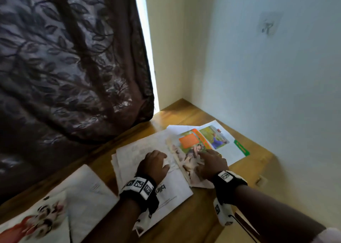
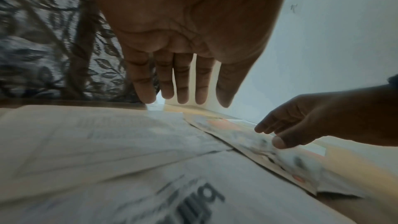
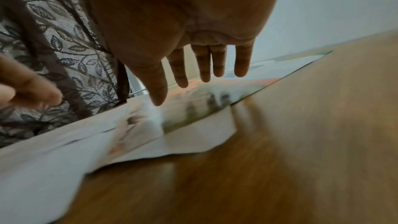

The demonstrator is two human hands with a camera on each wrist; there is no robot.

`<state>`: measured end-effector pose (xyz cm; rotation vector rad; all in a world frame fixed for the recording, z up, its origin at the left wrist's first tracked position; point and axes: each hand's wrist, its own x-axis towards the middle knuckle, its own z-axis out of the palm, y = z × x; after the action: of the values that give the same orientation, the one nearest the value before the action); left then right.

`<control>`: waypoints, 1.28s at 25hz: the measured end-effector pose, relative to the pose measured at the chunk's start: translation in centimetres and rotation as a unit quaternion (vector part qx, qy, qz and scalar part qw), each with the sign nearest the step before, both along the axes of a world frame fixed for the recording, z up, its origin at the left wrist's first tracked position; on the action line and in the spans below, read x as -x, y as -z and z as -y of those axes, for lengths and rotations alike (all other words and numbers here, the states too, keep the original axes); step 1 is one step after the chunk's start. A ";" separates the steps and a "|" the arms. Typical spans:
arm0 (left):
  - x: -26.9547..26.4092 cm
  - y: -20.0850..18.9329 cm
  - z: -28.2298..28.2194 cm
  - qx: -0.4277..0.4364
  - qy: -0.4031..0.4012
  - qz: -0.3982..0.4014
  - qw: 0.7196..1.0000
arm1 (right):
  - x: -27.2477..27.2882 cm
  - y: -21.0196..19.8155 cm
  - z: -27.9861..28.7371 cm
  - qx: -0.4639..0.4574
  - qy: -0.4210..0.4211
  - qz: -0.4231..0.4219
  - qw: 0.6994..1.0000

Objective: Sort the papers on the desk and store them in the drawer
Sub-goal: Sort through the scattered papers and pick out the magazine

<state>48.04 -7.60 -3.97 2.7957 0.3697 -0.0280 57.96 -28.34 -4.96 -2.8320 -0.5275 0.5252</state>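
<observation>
Loose papers lie spread on a wooden desk (image 1: 203,215). My left hand (image 1: 154,162) hovers low over a stack of white printed sheets (image 1: 175,191), fingers straight; in the left wrist view the left hand (image 2: 183,94) holds nothing above those white sheets (image 2: 107,142). My right hand (image 1: 212,162) rests its straight fingers on a colourful magazine page (image 1: 191,143) with orange and green panels. Seen from the right wrist, the right hand (image 3: 193,77) spreads over that colourful page (image 3: 193,101).
Another pile of papers (image 1: 73,202), one with a red and black picture, lies at the desk's front left. A dark leaf-patterned curtain (image 1: 64,67) hangs down to the desk's left side. Pale walls (image 1: 267,77) close the back right corner.
</observation>
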 end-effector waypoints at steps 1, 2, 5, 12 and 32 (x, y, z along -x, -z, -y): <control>-1.6 -0.2 0.1 -0.009 0.005 -0.006 1.000 | -0.4 0.1 0.6 0.016 -0.013 -0.002 1.000; -3.4 -0.3 0.2 -0.019 0.009 -0.013 1.000 | -0.8 0.2 1.0 0.026 -0.022 -0.008 0.999; -8.2 -0.4 0.4 -0.047 0.012 -0.036 0.998 | -1.3 1.0 1.8 0.030 -0.038 -0.005 0.999; -15.6 1.1 1.5 -0.125 0.017 -0.116 0.985 | -1.4 1.8 2.3 0.011 -0.042 0.019 0.999; -14.7 1.8 0.9 -0.151 0.042 -0.117 0.981 | -1.2 1.5 2.1 0.013 -0.038 0.015 0.999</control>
<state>62.74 -8.49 -5.72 3.1165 0.3329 -0.3503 59.13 -30.43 -6.48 -2.8575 -0.6420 0.5090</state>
